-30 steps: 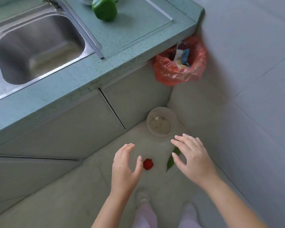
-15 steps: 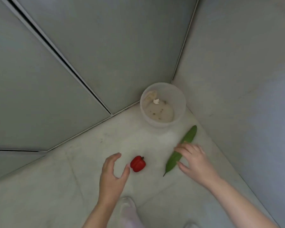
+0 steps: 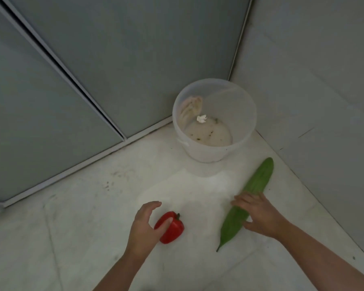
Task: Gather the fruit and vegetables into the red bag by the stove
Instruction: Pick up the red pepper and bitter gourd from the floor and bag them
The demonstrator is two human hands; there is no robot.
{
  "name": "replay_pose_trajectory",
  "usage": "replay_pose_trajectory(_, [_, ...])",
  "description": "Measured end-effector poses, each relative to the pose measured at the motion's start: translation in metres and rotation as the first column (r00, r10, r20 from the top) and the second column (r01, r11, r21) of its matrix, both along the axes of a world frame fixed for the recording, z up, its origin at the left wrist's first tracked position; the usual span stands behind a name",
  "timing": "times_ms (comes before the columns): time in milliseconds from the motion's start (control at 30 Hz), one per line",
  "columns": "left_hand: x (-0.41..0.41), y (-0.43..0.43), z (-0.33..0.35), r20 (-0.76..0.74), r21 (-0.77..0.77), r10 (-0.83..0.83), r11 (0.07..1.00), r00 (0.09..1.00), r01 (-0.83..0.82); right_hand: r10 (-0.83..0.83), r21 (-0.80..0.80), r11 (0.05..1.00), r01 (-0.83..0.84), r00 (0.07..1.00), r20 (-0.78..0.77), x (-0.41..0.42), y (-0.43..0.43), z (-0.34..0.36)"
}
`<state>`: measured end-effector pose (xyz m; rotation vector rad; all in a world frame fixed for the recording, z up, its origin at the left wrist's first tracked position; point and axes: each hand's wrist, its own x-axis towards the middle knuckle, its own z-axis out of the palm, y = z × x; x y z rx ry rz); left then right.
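Both hands have dropped closer to the floor [image 3: 88, 232] since the earlier frame, and the left hand [image 3: 144, 227] has reached the red pepper [image 3: 173, 228], which it was short of then. Its thumb touches the pepper's 9 o'clock side while the fingers arch wide above it, not yet closed. The right hand [image 3: 261, 215] lies across the cucumber [image 3: 257, 179], fingers curled over the top and thumb against the side at 4 o'clock, a grip round the lower half. The cucumber is flat on the floor, running from 7 o'clock at its stalk to 1 o'clock at its blunt end, near the plastic bucket [image 3: 208, 153] in the corner at 12 o'clock. The red bag is out of view. To lift well, the left fingers should probably drop over the pepper's far side at 3 o'clock before closing, since its glossy skin may roll away from a thumb-only push. The cucumber is gripped below its middle, so the far end will likely dip; sliding the grip towards 1 o'clock should balance it and keep its tip off the bucket.
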<state>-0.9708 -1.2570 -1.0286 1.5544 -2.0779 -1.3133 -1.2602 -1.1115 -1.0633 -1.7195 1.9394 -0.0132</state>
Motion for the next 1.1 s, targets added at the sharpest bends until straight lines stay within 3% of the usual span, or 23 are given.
replay_pose_trajectory(133, [-0.001, 0.007, -0.033, 0.018, 0.06, -0.042, 0.997, 0.999, 0.041, 0.052, 0.1, 0.994, -0.049, 0.998, -0.032, -0.003, 0.0, -0.021])
replay_pose_trajectory(367, [0.005, 0.024, -0.069, 0.02, 0.199, -0.086, 0.977, 0.996, 0.08, 0.111, 0.144, 0.986, -0.084, 0.976, -0.189, 0.006, 0.001, -0.035])
replay_pose_trajectory(533, [0.002, 0.03, -0.076, 0.0, 0.226, -0.015, 0.974, 1.0, 0.014, 0.105, -0.01, 0.994, -0.112, 0.958, -0.269, -0.004, 0.004, -0.039])
replay_pose_trajectory(600, [0.001, 0.031, -0.076, 0.009, 0.241, -0.008, 0.97, 1.0, 0.005, 0.1, 0.02, 0.995, -0.099, 0.955, -0.278, -0.004, 0.006, -0.037])
replay_pose_trajectory(833, [0.005, 0.038, -0.076, 0.032, 0.306, 0.008, 0.952, 0.999, -0.017, -0.056, 0.198, 0.976, 0.089, 0.984, -0.168, -0.002, 0.019, -0.042])
replay_pose_trajectory(1100, [0.008, 0.043, -0.07, 0.003, 0.282, 0.072, 0.957, 0.997, -0.07, -0.131, 0.158, 0.979, 0.128, 0.991, 0.009, 0.006, 0.022, -0.035])
